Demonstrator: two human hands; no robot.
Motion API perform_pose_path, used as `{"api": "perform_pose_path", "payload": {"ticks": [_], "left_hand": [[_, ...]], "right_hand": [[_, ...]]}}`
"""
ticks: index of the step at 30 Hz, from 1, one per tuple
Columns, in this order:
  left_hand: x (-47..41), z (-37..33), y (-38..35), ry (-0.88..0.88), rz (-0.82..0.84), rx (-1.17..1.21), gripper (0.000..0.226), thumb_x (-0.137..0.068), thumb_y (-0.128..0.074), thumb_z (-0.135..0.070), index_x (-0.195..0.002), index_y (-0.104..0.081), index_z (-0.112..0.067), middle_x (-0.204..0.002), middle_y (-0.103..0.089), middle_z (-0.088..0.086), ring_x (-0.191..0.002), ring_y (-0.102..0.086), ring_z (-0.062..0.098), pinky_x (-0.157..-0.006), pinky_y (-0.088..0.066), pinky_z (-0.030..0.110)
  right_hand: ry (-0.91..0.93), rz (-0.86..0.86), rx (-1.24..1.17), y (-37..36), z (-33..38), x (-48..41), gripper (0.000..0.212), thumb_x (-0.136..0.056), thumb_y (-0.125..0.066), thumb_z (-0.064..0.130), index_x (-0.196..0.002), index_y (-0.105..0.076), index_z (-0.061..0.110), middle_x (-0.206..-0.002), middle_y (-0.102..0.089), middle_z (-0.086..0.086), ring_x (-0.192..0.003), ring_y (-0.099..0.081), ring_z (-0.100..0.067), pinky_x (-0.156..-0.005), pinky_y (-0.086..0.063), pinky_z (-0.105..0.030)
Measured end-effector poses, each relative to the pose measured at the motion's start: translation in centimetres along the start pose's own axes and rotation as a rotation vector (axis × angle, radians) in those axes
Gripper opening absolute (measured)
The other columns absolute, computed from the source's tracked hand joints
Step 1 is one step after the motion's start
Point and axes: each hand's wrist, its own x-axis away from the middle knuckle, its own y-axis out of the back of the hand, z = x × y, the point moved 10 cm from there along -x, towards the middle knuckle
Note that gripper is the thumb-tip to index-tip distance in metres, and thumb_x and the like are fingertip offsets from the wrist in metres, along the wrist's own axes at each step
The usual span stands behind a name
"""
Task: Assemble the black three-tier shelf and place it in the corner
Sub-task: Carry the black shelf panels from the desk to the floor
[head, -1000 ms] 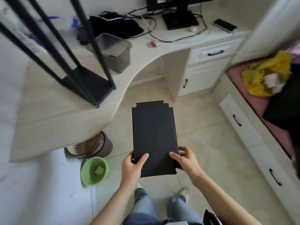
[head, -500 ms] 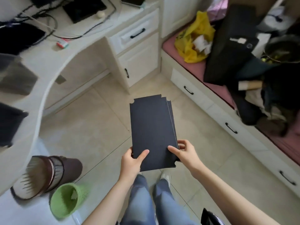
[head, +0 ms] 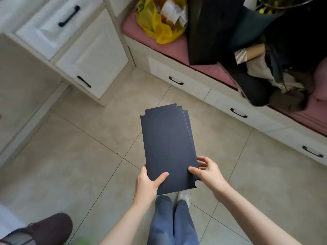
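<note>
we are gripping a stack of black shelf panels (head: 168, 149) with our left hand (head: 146, 184) and right hand (head: 208, 171), above beige floor tiles (head: 70, 156), between white drawers (head: 88, 55) and a pink-cushioned bench (head: 208, 71).

No legible text; yellow bag (head: 159, 30) print blurred.

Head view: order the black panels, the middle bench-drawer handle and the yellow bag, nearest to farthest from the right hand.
1. Black panels, centre, pinched by the right hand itself.
2. Middle drawer handle, beyond and to the right.
3. Yellow bag, far at the top.
</note>
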Motion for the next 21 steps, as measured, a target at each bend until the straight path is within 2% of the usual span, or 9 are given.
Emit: {"api": "perform_pose_path", "payload": {"ticks": [5,8,14,16,19,21], "left_hand": [[-8.6,5.1,-4.3,0.009,0.053,-0.077,0.055,-0.075,-0.088,-0.035,-0.119,-0.057,-0.026,-0.11,-0.068,-0.017,-0.097,-0.064,-0.004,-0.068,-0.049,0.005],[-13.5,8.9,-7.1,0.018,0.059,-0.091,0.049,-0.073,-0.089,-0.036,-0.11,-0.056,-0.033,-0.104,-0.067,-0.021,-0.088,-0.064,-0.011,-0.064,-0.047,0.002],[-23.4,17.2,-12.7,-0.024,0.045,-0.168,0.047,-0.073,-0.088,-0.039,-0.106,-0.055,-0.035,-0.094,-0.06,-0.032,-0.083,-0.057,-0.019,-0.064,-0.043,-0.001],[-26.4,20.2,-14.3,-0.029,0.045,-0.202,0.047,-0.074,-0.087,-0.04,-0.107,-0.055,-0.032,-0.092,-0.058,-0.031,-0.082,-0.056,-0.016,-0.063,-0.042,-0.002],[-30.6,24.7,-16.0,-0.003,0.064,-0.231,0.047,-0.076,-0.085,-0.042,-0.112,-0.059,-0.027,-0.096,-0.062,-0.022,-0.086,-0.06,-0.001,-0.062,-0.043,0.0],[-33.4,27.5,-16.9,0.003,0.075,-0.255,0.051,-0.078,-0.085,-0.041,-0.117,-0.062,-0.019,-0.097,-0.063,-0.018,-0.085,-0.06,0.001,-0.061,-0.044,0.002]], "right_hand": [[-0.062,-0.008,-0.029,-0.3,-5.8,-8.7,0.047,-0.083,-0.074,0.012,-0.124,-0.054,0.022,-0.107,-0.065,0.001,-0.092,-0.068,-0.01,-0.073,-0.057,-0.025],[-0.079,-0.013,-0.044,-0.6,-9.6,-14.2,0.046,-0.085,-0.073,0.011,-0.126,-0.053,0.022,-0.108,-0.064,0.002,-0.095,-0.068,-0.012,-0.073,-0.055,-0.024],[-0.091,-0.041,-0.009,-1.8,-17.9,-25.3,0.044,-0.092,-0.067,0.012,-0.13,-0.049,0.025,-0.108,-0.063,0.002,-0.097,-0.066,-0.012,-0.076,-0.054,-0.024],[-0.106,-0.055,0.006,-2.5,-20.7,-28.7,0.043,-0.094,-0.065,0.011,-0.131,-0.046,0.024,-0.105,-0.062,0.001,-0.095,-0.065,-0.013,-0.077,-0.054,-0.024],[-0.132,-0.053,0.038,-3.9,-24.1,-33.1,0.042,-0.096,-0.063,0.012,-0.132,-0.043,0.021,-0.105,-0.06,0.0,-0.097,-0.065,-0.018,-0.09,-0.055,-0.039],[-0.15,-0.036,0.042,-5.1,-26.2,-36.1,0.042,-0.097,-0.062,0.012,-0.133,-0.042,0.02,-0.107,-0.06,-0.002,-0.1,-0.065,-0.021,-0.094,-0.054,-0.044]]}}
